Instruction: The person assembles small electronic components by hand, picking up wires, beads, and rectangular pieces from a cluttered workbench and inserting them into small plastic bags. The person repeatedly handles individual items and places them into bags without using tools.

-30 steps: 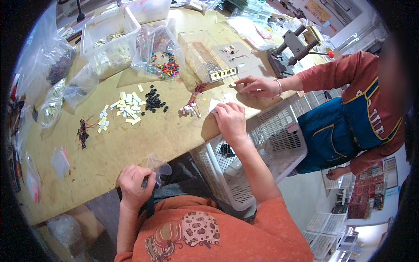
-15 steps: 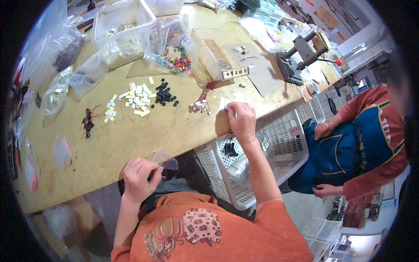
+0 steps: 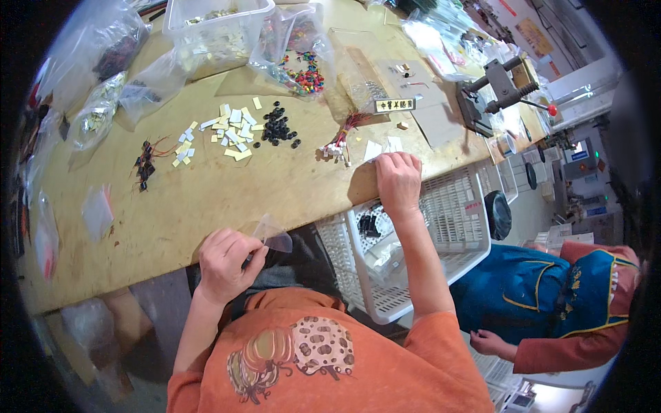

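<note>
My left hand [image 3: 227, 265] is closed in a pinch on a small clear plastic bag [image 3: 278, 239], just off the table's front edge. At that edge, farther right, my right hand [image 3: 399, 182] has its fingers curled down; whatever they hold is hidden. White slips [image 3: 394, 144] lie just beyond its fingertips. Left of them is a bundle of red and black wires [image 3: 352, 124] with white connectors. Black round parts [image 3: 277, 127] and a pile of white and yellow pads [image 3: 237, 131] are spread mid-table. Black parts with thin wires [image 3: 144, 165] sit farther left.
A white plastic basket [image 3: 377, 313] stands below the edge, with black parts inside. A lever press [image 3: 506, 89] is at the back right. Clear bags and a tub [image 3: 268, 14] line the back. A co-worker in a blue apron [image 3: 530, 279] stands right.
The view has shifted, so the table's contents sit farther right and higher. The co-worker has moved lower in the picture. My left hand still pinches the bag; my right hand stays by the white slips.
</note>
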{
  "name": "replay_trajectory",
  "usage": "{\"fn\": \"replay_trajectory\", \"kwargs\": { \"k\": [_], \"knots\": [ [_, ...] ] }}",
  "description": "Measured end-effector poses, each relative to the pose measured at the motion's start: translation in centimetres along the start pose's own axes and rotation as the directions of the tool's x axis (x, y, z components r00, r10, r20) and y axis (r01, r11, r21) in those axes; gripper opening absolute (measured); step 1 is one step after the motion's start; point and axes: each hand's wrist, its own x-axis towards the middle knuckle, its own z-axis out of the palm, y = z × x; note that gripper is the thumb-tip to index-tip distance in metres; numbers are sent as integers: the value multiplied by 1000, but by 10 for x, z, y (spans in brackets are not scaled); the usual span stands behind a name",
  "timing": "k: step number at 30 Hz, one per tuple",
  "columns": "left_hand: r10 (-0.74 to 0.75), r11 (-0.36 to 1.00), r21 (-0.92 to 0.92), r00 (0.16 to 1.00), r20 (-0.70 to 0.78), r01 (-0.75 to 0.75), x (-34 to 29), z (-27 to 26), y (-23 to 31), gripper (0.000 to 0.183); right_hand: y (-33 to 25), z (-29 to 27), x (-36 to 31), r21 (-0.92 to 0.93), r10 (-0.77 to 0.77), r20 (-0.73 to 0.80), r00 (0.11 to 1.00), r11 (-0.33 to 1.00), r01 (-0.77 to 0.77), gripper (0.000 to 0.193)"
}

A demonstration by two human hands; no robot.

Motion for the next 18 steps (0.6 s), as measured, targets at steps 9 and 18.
{"fn": "replay_trajectory", "kwargs": {
  "k": [9,18],
  "knots": [
    [-26,998,-56,1000,-13,26,2,-3,1,19,13,-5,1,395,345,54,937,855,-337,6],
    [59,997,47,994,87,-63,17,-24,12,15,-92,-110,21,869,14,478,879,-158,-470,8]
  ]
}}
